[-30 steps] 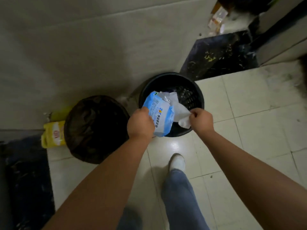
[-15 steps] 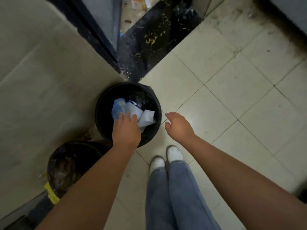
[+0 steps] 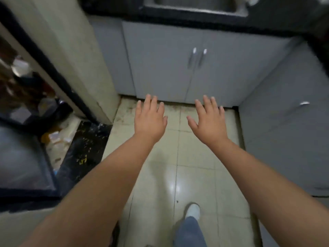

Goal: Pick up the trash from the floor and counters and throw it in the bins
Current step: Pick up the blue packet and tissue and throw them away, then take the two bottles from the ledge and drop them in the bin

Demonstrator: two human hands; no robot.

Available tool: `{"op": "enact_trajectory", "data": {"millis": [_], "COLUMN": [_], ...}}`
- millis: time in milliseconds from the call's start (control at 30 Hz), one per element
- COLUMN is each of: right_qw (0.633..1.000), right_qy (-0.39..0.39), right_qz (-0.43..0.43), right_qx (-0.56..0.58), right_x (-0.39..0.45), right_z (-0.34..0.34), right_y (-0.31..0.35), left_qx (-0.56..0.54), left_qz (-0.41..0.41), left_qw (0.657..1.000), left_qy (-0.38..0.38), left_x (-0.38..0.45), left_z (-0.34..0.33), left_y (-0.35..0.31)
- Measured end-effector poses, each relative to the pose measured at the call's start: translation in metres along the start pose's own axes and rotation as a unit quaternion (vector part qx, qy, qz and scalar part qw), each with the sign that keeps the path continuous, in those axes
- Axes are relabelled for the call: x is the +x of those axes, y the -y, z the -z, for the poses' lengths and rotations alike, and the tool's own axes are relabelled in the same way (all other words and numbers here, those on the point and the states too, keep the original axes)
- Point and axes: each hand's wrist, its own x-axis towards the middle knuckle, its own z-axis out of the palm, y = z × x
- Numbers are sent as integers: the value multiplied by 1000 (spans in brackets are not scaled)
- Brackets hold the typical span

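You are holding your left hand (image 3: pixel 150 120) and right hand (image 3: pixel 208 122) out flat over the tiled floor (image 3: pixel 195 175), fingers spread, gripping nothing; blurred trash (image 3: pixel 57 138) is lying at nine o'clock.

Wrappers gone; left hand (image 3: pixel 150 120) now empty

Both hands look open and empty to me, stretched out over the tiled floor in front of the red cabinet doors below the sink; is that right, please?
Nearly: the cabinet doors are grey, not red, as the head view shows. The rest holds: the left hand and right hand are open and empty, stretched out over the tiled floor below the sink.
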Motion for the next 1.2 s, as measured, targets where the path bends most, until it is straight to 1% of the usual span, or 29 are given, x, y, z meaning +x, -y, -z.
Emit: {"op": "enact_trajectory", "data": {"millis": [100, 200, 267, 433, 567, 700, 800, 900, 967, 1067, 1133, 1200], "right_qw": [994, 979, 969, 945, 922, 896, 870, 836, 801, 727, 682, 652], "right_qy": [-82, -143, -173, -203, -214, -193, -160, -120, -97, -86, -92, -121], "right_qz": [-73, -142, -177, -254, -323, -398, -464, -531, -590, -680, -719, -736], "right_qx": [13, 8, 3, -15, -23, -40, -46, -66, -46, 38, 97, 136], "right_x": [12, 21, 27, 43, 50, 56, 65, 81, 95, 113, 125, 137], "right_z": [83, 154, 193, 267, 306, 312, 296, 273, 257, 233, 221, 212], "right_y": [-71, -153, -207, -331, -413, -483, -528, -566, -583, -595, -597, -597], "left_qx": [3, 13, 11, 4, 5, 37, 57, 90, 127, 203, 253, 284], "left_qz": [-85, -159, -200, -269, -311, -368, -416, -468, -502, -548, -567, -584], "left_qw": [994, 982, 972, 953, 942, 923, 902, 873, 851, 810, 783, 759], "left_qy": [-62, -101, -123, -143, -124, -108, -102, -102, -79, -42, -28, -40], "left_x": [44, 81, 105, 167, 207, 251, 294, 349, 389, 442, 471, 493], "left_z": [72, 129, 156, 193, 203, 199, 186, 165, 149, 133, 124, 118], "left_y": [-87, -181, -242, -376, -460, -529, -580, -630, -660, -695, -709, -720]}}
